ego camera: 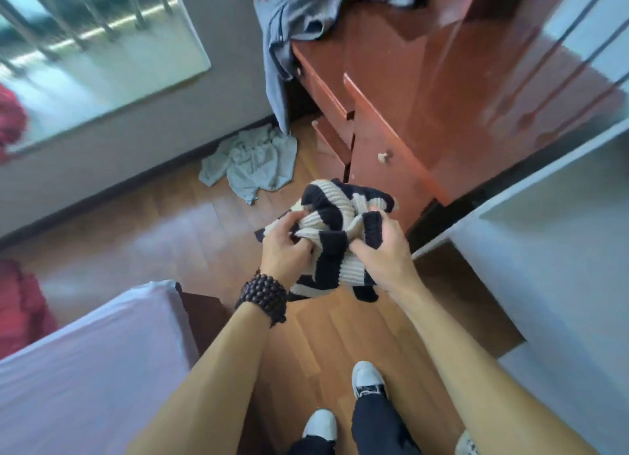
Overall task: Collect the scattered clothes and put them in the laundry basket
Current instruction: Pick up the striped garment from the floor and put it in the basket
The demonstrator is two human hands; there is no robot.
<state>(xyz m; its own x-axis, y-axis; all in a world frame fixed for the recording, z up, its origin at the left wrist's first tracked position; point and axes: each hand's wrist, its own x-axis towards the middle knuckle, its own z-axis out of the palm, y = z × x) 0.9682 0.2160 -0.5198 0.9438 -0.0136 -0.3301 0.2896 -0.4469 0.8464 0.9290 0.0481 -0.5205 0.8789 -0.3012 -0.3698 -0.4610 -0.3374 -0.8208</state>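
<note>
Reddish-brown glossy wooden dresser [442,107] fills the far right, and we stand on a warm plank floor [163,223] with a bed under a pale lilac sheet [85,369] at our near left. Over the dresser's far corner hangs a crumpled blue-grey shirt [292,15], and a pale grey-green garment [252,162] lies bunched on the floor beside the wall. Between us and the drawers we hold a black-and-cream striped ribbed knit sweater [326,223] in the air, our left hand [286,247] and right hand [381,250] both clenched into its folds. Dark wooden beads [262,294] wrap our left wrist.
</note>
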